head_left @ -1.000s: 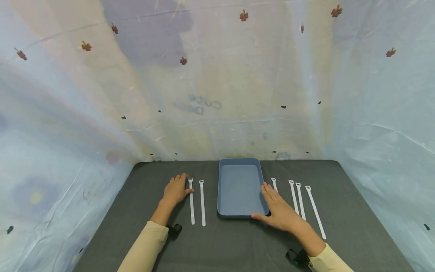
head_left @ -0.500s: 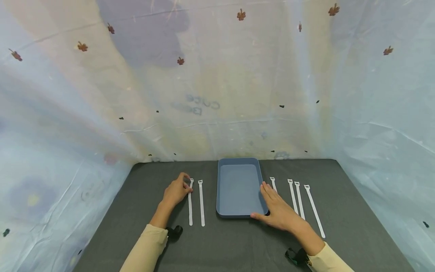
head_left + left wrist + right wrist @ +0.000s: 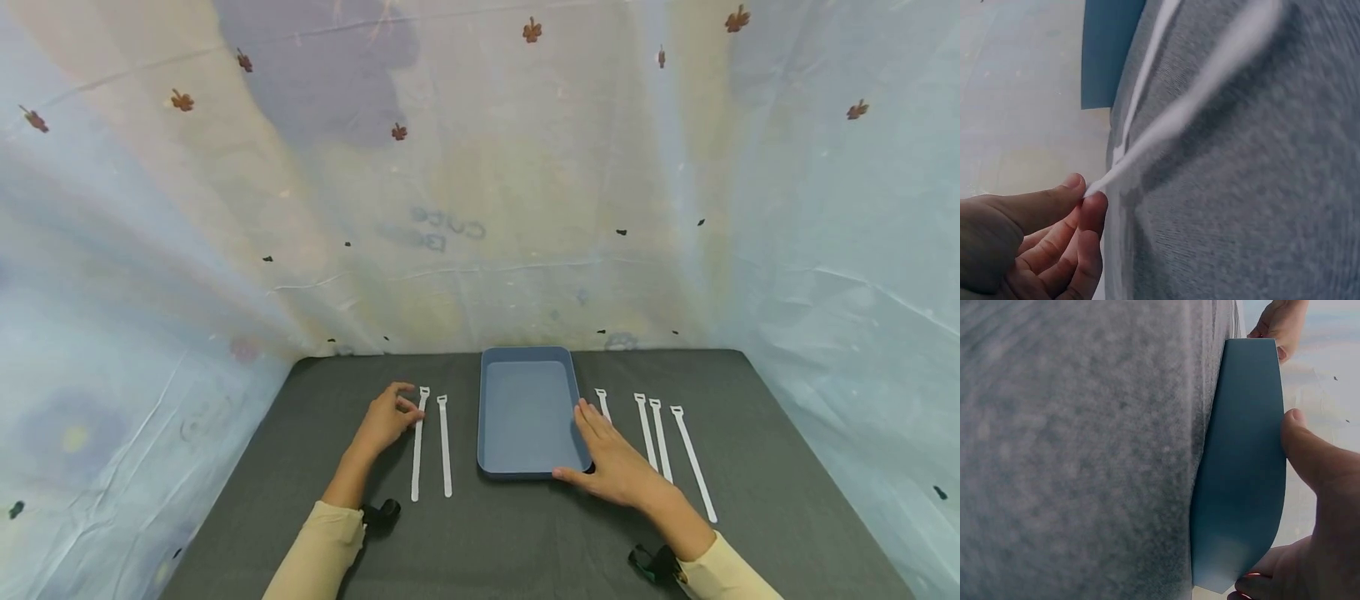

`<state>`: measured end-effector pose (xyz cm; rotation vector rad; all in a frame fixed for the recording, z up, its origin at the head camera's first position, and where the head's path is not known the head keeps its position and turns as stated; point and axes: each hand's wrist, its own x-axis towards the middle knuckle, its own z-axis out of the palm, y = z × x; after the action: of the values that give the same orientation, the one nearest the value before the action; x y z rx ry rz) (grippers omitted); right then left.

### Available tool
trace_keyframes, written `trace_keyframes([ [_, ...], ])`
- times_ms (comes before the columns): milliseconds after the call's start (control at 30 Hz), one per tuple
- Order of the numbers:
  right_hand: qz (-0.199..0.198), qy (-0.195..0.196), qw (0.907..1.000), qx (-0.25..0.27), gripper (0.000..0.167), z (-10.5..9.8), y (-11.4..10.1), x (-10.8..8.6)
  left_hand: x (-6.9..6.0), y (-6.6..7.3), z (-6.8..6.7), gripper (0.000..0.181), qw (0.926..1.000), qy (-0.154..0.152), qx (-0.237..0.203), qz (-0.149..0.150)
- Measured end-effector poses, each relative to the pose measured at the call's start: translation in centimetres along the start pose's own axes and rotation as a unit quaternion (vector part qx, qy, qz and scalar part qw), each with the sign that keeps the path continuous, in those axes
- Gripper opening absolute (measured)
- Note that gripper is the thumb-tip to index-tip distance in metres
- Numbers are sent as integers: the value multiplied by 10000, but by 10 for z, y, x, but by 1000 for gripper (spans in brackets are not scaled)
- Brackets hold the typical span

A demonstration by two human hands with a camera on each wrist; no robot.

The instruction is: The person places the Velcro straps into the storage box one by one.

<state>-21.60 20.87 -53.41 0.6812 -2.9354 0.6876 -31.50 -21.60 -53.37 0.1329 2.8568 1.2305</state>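
Note:
My left hand point(image 3: 384, 423) pinches a white cable tie point(image 3: 416, 467) between thumb and fingertips, close to its slotted head. In the left wrist view this cable tie point(image 3: 1160, 128) slants up off the cloth, its long tail blurred. A second white cable tie point(image 3: 446, 450) lies flat just to its right. My right hand point(image 3: 618, 467) rests at the near right corner of a shallow blue-grey tray point(image 3: 528, 417), fingers straight along the right rim and thumb at the front edge. The right wrist view shows the thumb point(image 3: 1304, 444) touching the tray's rim point(image 3: 1282, 394).
Right of the tray lie several more white cable ties point(image 3: 693, 467), one partly hidden behind my right hand. A dark grey cloth point(image 3: 495, 542) covers the table. Patterned plastic sheeting point(image 3: 510, 183) rises behind it and at both sides.
My left hand has closed its thumb and fingers on the cable tie and lifted its head end, shifting the tail end slightly left. The right hand and the tray stay in place.

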Motion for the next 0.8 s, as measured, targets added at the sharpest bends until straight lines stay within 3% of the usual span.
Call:
trace_keyframes([
  [267,-21,62,10000,-22,116,1,1,1,-7,12,-4,21,9997,47,-144,203],
  [567,-19,93,10000,-13,117,4,3,0,-15,30,-13,13,9979,285,-207,542],
  [800,26,-7,10000,8,116,1,1,0,-19,53,-17,15,9950,255,-411,875],
])
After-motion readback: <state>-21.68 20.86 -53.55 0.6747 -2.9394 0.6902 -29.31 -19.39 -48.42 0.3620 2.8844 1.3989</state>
